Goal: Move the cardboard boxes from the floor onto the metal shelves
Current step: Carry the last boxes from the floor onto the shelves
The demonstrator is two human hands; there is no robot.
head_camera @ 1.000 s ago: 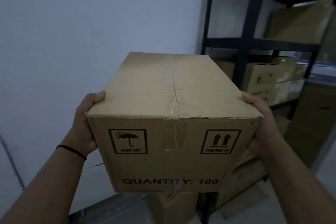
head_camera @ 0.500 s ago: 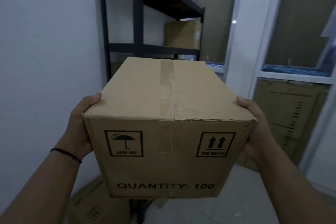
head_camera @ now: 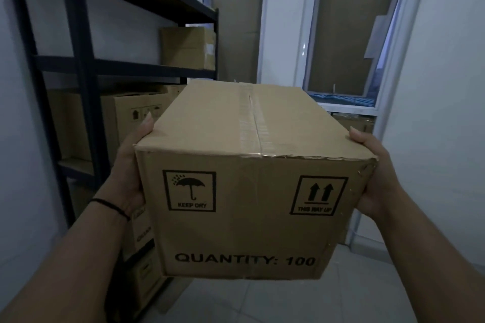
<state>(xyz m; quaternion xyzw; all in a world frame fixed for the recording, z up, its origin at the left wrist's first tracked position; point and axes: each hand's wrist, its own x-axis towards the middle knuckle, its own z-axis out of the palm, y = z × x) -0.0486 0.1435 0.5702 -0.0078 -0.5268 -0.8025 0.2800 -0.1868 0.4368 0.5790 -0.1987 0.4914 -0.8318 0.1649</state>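
Observation:
A taped cardboard box [head_camera: 249, 191] printed "QUANTITY: 100", "KEEP DRY" and "THIS WAY UP" is held upright in mid-air in front of me. My left hand [head_camera: 130, 170] presses its left side, thumb on the top edge. My right hand [head_camera: 375, 181] clasps its right side. The black metal shelves [head_camera: 78, 65] stand to the left, close beside the box. One cardboard box [head_camera: 187, 47] sits on the middle shelf, and more boxes [head_camera: 123, 115] fill the level below.
Further boxes [head_camera: 143, 233] are stacked low by the shelf foot, partly hidden by my left arm. White walls close in on the left and right. A white-framed window [head_camera: 341, 110] covered with brown sheets is behind. Pale tiled floor [head_camera: 262, 301] lies below.
My view has swung right, so the shelves now lie on the left and the window is ahead. The box stays gripped the same way in both hands.

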